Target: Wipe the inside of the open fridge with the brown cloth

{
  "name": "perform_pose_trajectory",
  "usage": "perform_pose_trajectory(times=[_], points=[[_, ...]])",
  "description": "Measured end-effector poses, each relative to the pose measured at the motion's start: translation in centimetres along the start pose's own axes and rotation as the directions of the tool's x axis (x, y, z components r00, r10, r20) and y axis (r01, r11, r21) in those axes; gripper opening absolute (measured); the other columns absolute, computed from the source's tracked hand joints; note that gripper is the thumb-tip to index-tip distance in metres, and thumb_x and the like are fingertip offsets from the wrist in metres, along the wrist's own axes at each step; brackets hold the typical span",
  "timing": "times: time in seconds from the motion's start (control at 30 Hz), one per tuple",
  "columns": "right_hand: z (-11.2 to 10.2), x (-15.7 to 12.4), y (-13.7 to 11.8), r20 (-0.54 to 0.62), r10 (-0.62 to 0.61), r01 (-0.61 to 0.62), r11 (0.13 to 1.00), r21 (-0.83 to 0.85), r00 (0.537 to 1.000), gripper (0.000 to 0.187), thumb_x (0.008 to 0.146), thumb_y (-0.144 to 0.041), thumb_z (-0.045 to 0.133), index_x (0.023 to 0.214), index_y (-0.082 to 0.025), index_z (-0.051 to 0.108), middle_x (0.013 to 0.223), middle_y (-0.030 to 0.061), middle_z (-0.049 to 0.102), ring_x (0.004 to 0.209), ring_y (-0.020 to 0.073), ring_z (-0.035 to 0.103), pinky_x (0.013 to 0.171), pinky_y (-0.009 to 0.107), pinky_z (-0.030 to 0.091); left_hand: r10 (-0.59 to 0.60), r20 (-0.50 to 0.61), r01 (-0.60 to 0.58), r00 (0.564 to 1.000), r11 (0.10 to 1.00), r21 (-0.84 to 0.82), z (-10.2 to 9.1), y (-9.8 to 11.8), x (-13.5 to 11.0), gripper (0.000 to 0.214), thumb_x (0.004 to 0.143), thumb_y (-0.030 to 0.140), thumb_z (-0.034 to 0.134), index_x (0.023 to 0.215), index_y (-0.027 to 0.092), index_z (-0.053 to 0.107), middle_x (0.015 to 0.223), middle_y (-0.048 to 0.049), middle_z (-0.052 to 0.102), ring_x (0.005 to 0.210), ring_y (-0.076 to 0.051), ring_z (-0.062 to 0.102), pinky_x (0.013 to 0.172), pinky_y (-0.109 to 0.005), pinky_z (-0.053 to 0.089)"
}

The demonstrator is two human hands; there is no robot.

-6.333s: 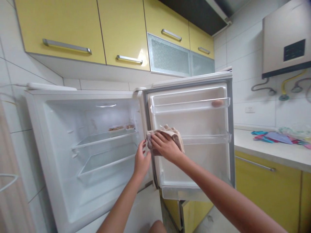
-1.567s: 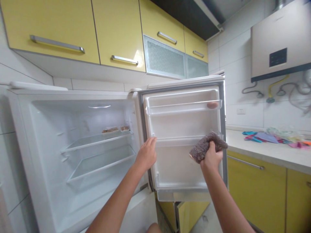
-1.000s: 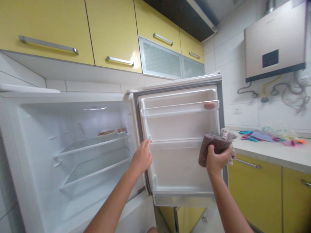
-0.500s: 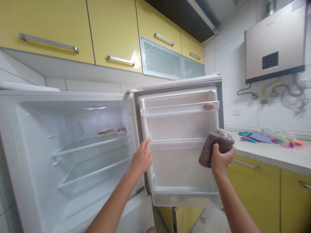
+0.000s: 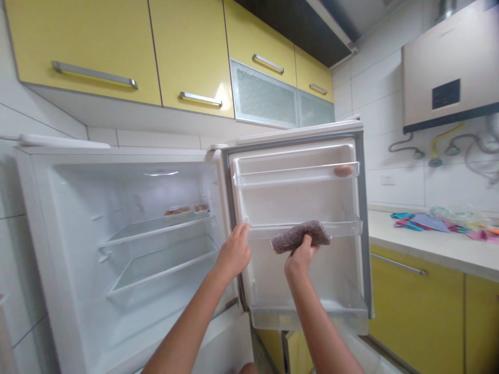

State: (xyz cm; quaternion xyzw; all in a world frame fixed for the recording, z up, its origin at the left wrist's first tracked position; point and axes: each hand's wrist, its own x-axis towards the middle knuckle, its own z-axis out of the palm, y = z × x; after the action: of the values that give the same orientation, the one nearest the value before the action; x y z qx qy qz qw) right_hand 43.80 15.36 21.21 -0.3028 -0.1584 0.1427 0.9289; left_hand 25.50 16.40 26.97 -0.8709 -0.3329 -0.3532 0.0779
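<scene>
Right hand [image 5: 299, 258] is wrapped around a brown towel [image 5: 296, 237], held at the middle fridge-door bin [image 5: 345, 228]. Left hand [image 5: 234, 252] is placed by its hinge-side end, grip unclear.

A folded, fuzzy brown cloth [image 5: 293, 237] slanted, left end lower, before the middle rack [image 5: 345, 228] of the open refrigerator door [image 5: 288, 200].

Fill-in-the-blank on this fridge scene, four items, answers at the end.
1. Left or right: the cloth is in the ____ hand.
2. The fridge door is ____, not shut.
3. Top, middle or bottom: a brown oval item sits in the ____ door shelf.
4. The upper cabinets' solid fronts are coloured ____.

Missing words: right; open; top; yellow
</scene>
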Motion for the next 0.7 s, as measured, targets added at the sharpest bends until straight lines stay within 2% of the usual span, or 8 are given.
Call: perform_pose_trajectory(times=[0.1,0.17,0.3,0.4,0.5,0.6,0.7], points=[[1.3,-3.1,1.3,0.018,0.135,-0.135,0.988,0.072,0.991,0.058,0.079,-0.048,0.053,0.133,-0.029,0.039,0.128,0.0026,0.059,0.117,0.017,0.056,0.098,0.037,0.048,0.002,0.066,-0.001,0.998,1.0,-0.017,-0.8,-0.3,0.3,0.07,0.072,0.001,0.041,0.141,0.01,0.044,0.15,-0.0189,0.048,0.144,-0.025,0.042,0.123,-0.046,0.034],[1.9,-5.2,1.7,0.118,0.202,-0.215,0.972,0.101,0.972,0.053,0.073,-0.042,0.061,0.124,-0.027,0.05,0.116,-0.0006,0.065,0.107,0.0155,0.06,0.091,0.032,0.05,0.02,0.121,-0.017,0.992,0.999,-0.029,-1.4,-0.5,0.5,0.072,0.07,0.0,0.04,0.142,0.009,0.045,0.152,-0.0193,0.047,0.145,-0.025,0.04,0.124,-0.046,0.032],[3.4,-8.5,1.9,0.344,0.313,-0.376,0.917,0.134,0.885,0.047,0.058,-0.027,0.072,0.103,-0.021,0.062,0.091,-0.0014,0.073,0.086,0.0167,0.066,0.08,0.03,0.052,0.045,0.165,-0.038,0.985,0.998,-0.049,-2.2,-0.5,1.0,0.073,0.069,-0.001,0.039,0.14,0.009,0.049,0.152,-0.0178,0.049,0.145,-0.024,0.041,0.125,-0.044,0.031],[4.9,-9.7,1.8,0.45,0.368,-0.476,0.866,0.153,0.814,0.041,0.055,-0.024,0.072,0.095,-0.019,0.066,0.082,-0.0001,0.074,0.078,0.0187,0.067,0.071,0.03,0.054,0.044,0.17,-0.036,0.984,0.998,-0.051,-2.4,-0.3,1.1,0.074,0.068,-0.001,0.039,0.14,0.009,0.05,0.151,-0.0167,0.05,0.144,-0.023,0.042,0.124,-0.042,0.032],[5.6,-10.0,1.6,0.477,0.42,-0.548,0.821,0.163,0.772,0.035,0.055,-0.023,0.073,0.089,-0.019,0.068,0.076,-0.0012,0.073,0.072,0.0177,0.067,0.063,0.028,0.053,0.039,0.179,-0.033,0.983,0.999,-0.04,-2.6,0.0,1.1,0.074,0.067,-0.002,0.039,0.139,0.007,0.049,0.151,-0.0184,0.05,0.145,-0.023,0.041,0.124,-0.041,0.032],[5.4,-9.9,1.6,0.449,0.479,-0.602,0.777,0.182,0.754,0.032,0.055,-0.022,0.075,0.087,-0.018,0.069,0.074,-0.0022,0.074,0.065,0.015,0.066,0.057,0.025,0.051,0.017,0.201,-0.014,0.98,1.0,-0.016,-3.1,0.4,1.1,0.071,0.069,-0.001,0.039,0.14,0.007,0.048,0.152,-0.0194,0.049,0.145,-0.024,0.041,0.123,-0.043,0.032],[4.6,-9.8,1.8,0.419,0.517,-0.635,0.741,0.218,0.746,0.033,0.058,-0.024,0.078,0.089,-0.018,0.07,0.08,-0.0008,0.077,0.068,0.0142,0.068,0.061,0.025,0.053,-0.006,0.259,0.006,0.966,1.0,0.001,-3.7,0.8,1.2,0.07,0.072,0.003,0.041,0.142,0.006,0.046,0.154,-0.0196,0.046,0.146,-0.025,0.039,0.124,-0.042,0.03]])
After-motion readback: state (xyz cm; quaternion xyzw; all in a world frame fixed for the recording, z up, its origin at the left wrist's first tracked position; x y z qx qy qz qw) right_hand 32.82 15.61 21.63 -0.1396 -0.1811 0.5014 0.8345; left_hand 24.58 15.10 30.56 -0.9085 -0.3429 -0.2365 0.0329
